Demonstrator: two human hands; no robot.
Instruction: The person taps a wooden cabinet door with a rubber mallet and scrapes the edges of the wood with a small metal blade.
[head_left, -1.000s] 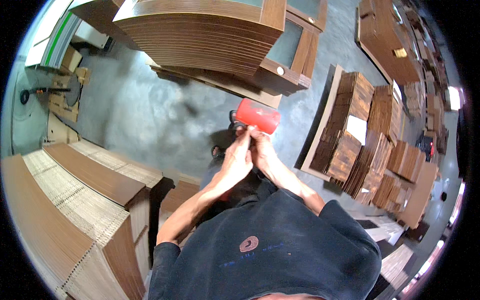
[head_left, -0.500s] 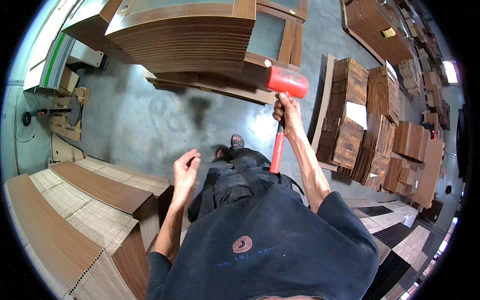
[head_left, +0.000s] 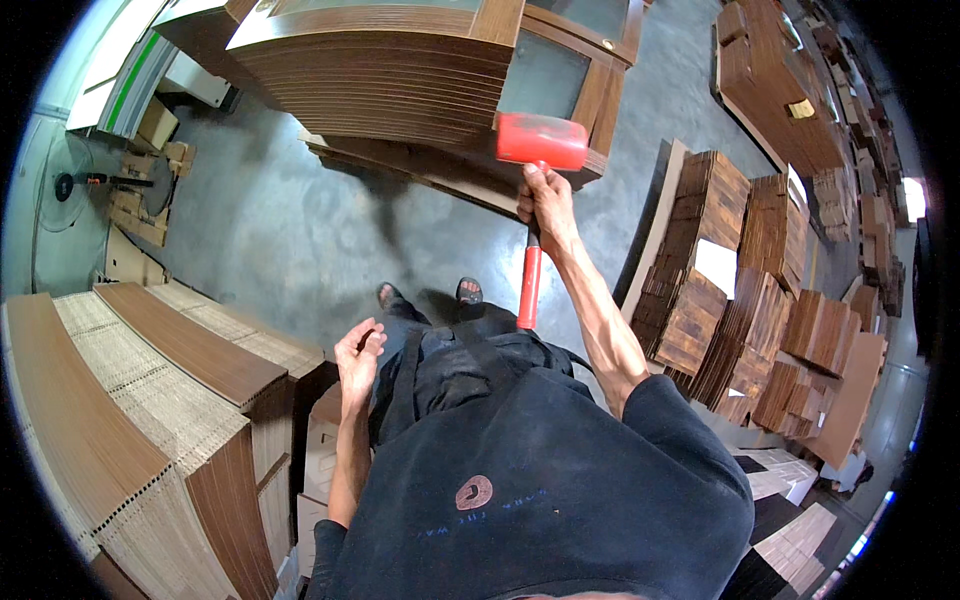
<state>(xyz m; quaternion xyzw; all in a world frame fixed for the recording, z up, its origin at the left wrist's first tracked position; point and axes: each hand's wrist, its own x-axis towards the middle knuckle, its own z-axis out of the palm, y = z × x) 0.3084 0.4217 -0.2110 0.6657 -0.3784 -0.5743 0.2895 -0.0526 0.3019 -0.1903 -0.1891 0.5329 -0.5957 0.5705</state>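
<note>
A red mallet (head_left: 541, 142) with a thick, barrel-shaped red head and a handle that is dark just under the head and red lower down is held up in front of the person, its head lying sideways and its handle hanging straight down. The right hand (head_left: 546, 203) grips the handle just below the head, fingers wrapped tightly around it, with the arm reaching far out from the body. The mallet head sits right above those fingers, close to the near edge of a tall stack of brown wooden door frames (head_left: 400, 70) that stands on the grey concrete floor (head_left: 290, 230). The left hand (head_left: 358, 352) is lower and nearer, well apart from the mallet, holding nothing, its fingers loosely curled. To the left lie piles of long brown panels (head_left: 150, 400). To the right stand stacks of smaller wooden boards (head_left: 740, 280).
</note>
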